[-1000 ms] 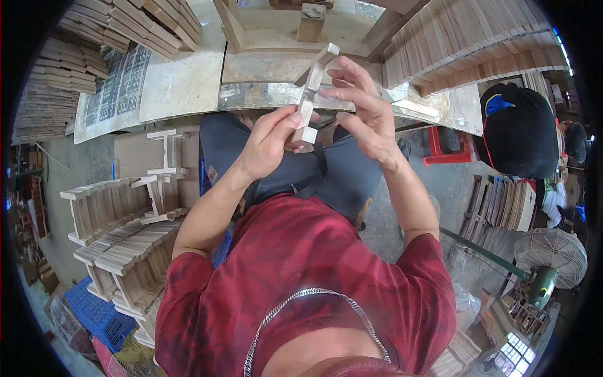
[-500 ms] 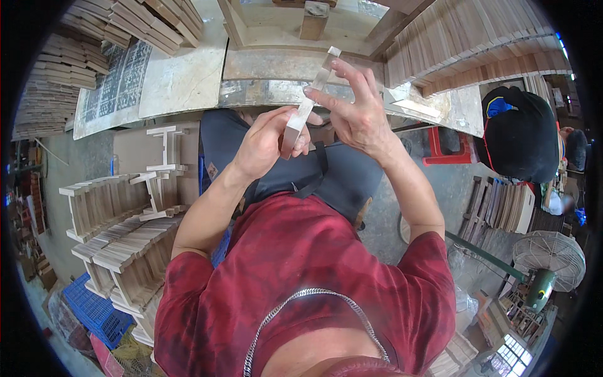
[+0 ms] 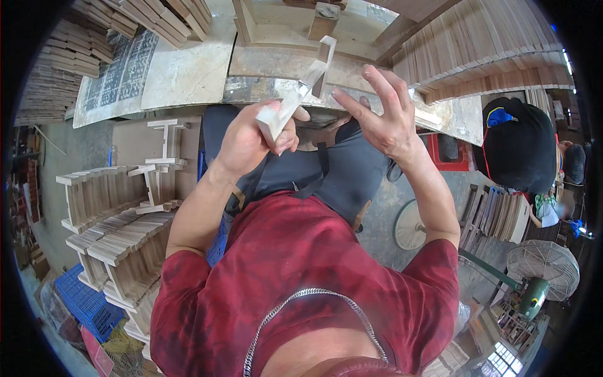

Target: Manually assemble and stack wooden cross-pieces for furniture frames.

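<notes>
My left hand (image 3: 246, 139) is closed round the near end of a pale, notched wooden piece (image 3: 291, 102). The piece slants up and away to the right, over my lap. Its far end, which has a short cross part, reaches over the front edge of the workbench (image 3: 185, 78). To the right of the piece, my right hand (image 3: 388, 122) is raised with its fingers spread, touching nothing. Part of the wood is hidden inside my left fingers.
Stacked wooden frames (image 3: 122, 245) stand on the left, beside a blue crate (image 3: 88, 301). Wooden slats (image 3: 483, 53) line the bench's right side. A red stool (image 3: 447, 154), a person in black (image 3: 518, 144) and a fan (image 3: 543, 270) are on the right.
My right hand has come off the wooden piece and moved right, fingers spreading. My left hand has shifted slightly left and turned the piece, so its cross part now shows.
</notes>
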The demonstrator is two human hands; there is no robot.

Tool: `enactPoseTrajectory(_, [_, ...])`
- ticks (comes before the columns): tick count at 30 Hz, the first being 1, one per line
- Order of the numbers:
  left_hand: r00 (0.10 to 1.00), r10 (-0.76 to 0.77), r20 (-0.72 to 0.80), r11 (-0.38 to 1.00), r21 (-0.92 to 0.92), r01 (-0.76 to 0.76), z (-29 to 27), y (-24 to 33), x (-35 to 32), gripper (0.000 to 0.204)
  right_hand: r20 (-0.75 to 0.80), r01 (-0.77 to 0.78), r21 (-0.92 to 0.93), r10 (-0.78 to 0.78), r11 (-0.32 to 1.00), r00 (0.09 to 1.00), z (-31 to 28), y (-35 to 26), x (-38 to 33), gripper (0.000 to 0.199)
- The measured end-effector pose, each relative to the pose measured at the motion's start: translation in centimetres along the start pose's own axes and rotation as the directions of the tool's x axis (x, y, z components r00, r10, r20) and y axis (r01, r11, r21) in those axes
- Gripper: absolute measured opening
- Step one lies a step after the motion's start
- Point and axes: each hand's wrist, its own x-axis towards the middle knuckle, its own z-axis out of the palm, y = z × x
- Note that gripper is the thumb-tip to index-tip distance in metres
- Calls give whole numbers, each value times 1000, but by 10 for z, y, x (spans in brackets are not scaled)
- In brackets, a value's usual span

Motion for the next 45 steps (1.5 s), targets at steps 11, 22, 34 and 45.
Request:
enactPoseTrajectory(11, [991, 39, -130, 969, 247, -6, 19, 1, -3, 39, -14, -33, 143, 35, 989, 999, 5, -11, 26, 66])
enactPoseTrajectory(22, [990, 29, -136, 946, 324, 17, 25, 6, 2, 42, 300, -445, 684, 334, 578, 894, -2, -28, 25, 66])
enactPoseTrajectory(34, [978, 88, -189, 907, 420, 0, 34, 2, 0, 34, 232, -57, 61, 41, 997, 972, 0, -18, 31, 75])
enactPoseTrajectory(45, [978, 131, -163, 803, 595, -8, 29, -1, -2, 35, 324, -184, 246, 98, 952, 941, -18, -25, 31, 64])
